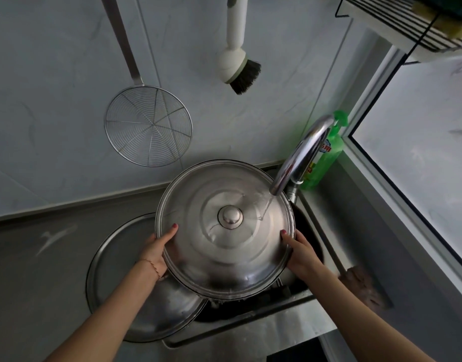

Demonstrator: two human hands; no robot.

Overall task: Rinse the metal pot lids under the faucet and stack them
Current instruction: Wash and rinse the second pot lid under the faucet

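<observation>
A large round metal pot lid [224, 252] with a centre knob faces me over the sink [250, 316]. My left hand [156, 250] grips its left rim and my right hand [301, 253] grips its right rim. Water runs from the chrome faucet [300, 158] onto the lid's upper right part. A second, bigger metal lid [112, 265] lies flat on the counter to the left, partly under the held lid and my left forearm.
A wire skimmer [149, 125] and a white dish brush [237, 58] hang on the wall behind. A green detergent bottle [326, 155] stands behind the faucet. A brownish cloth [363, 286] lies on the right ledge. A wire rack [407, 24] is at top right.
</observation>
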